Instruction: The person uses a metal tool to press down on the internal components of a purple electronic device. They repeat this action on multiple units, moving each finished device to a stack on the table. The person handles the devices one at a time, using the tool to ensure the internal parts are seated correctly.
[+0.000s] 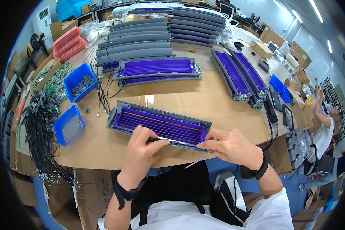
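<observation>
A long grey housing with a purple slatted inside lies on the cardboard-covered table in front of me, tilted slightly down to the right. My left hand grips its near edge, thumb and forefinger against a thin shiny strip there. At the right end of that edge, my right hand pinches with thumb and forefinger. Thin metal tweezers stick out from under its palm toward the lower left. Whatever its fingertips press on is hidden.
Similar housings lie just beyond, with stacked grey ones behind and two more at right. Blue bins of small parts and black cables sit at left. A co-worker is at far right.
</observation>
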The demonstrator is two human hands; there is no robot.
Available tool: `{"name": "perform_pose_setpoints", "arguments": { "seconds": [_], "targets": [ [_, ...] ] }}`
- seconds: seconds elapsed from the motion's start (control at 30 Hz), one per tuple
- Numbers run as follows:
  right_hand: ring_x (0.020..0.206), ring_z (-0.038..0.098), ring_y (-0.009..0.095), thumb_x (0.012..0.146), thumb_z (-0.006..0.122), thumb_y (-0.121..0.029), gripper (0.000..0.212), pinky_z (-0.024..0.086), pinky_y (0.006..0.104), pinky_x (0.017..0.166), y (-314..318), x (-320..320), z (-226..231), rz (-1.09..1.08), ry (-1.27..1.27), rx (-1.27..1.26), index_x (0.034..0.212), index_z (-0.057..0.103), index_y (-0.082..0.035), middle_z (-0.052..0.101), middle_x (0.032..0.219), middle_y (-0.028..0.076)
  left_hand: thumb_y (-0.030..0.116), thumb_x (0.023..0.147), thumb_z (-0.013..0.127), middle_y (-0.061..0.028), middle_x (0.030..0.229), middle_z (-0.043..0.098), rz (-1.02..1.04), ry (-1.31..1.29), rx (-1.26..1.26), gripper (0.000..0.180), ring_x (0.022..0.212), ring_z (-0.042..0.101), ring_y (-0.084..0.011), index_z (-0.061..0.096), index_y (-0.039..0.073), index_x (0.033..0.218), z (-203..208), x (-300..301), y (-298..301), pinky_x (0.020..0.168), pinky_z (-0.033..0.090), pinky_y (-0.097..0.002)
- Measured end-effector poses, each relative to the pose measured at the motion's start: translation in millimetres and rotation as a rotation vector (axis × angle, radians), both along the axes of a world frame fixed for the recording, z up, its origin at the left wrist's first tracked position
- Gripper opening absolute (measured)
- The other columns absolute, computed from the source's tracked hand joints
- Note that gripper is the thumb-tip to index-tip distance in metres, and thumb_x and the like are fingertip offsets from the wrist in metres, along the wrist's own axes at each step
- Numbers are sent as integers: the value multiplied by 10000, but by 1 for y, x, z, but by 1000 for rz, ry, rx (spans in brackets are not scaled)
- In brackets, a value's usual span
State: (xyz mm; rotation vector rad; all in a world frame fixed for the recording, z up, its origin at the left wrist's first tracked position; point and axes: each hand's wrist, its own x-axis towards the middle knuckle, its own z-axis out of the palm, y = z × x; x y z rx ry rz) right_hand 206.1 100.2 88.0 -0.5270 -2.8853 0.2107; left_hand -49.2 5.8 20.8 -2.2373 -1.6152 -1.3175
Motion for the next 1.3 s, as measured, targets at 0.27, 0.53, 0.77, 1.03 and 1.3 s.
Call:
{"name": "perform_pose_setpoints", "arguments": {
  "seconds": [0.27,0.53,0.77,1.03,1.3],
  "targets": [
    [697,651,283,686,747,-22,384,526,385,602,-3,-16,-10,117,56,-219,1054,719,-127,638,913,78,4,715,652,-43,866,565,53,-56,-37,244,876,581,-252,761,166,862,-4,-21,-14,998,407,-518],
    [653,646,270,715,724,-23,345,522,388,551,-16,-16,-12,36,29,-138,1042,720,-132,620,884,63,-53,691,677,-67,922,586,75,-68,-33,290,1004,594,-292,758,138,894,-1,-4,-19,1012,394,-516],
    [620,635,266,733,732,-50,269,506,376,525,-22,-12,-20,54,139,-171,994,716,-111,612,877,56,-15,683,720,-43,894,591,-24,-104,-62,239,1030,602,-273,741,136,867,-9,30,-24,1047,375,-574],
    [643,639,275,718,725,-9,253,502,384,535,-14,-12,-23,120,212,-258,960,717,-80,620,895,62,-32,694,687,-39,875,585,-21,-90,-46,233,1044,593,-271,731,127,859,-10,30,-22,1042,369,-608],
    [699,649,259,739,713,25,241,514,363,606,-17,-9,-32,12,287,-290,964,723,-59,629,959,70,-11,737,704,-34,929,594,6,-86,-79,192,1153,574,-287,707,131,865,-12,32,-20,1077,317,-612]
  ]
}}
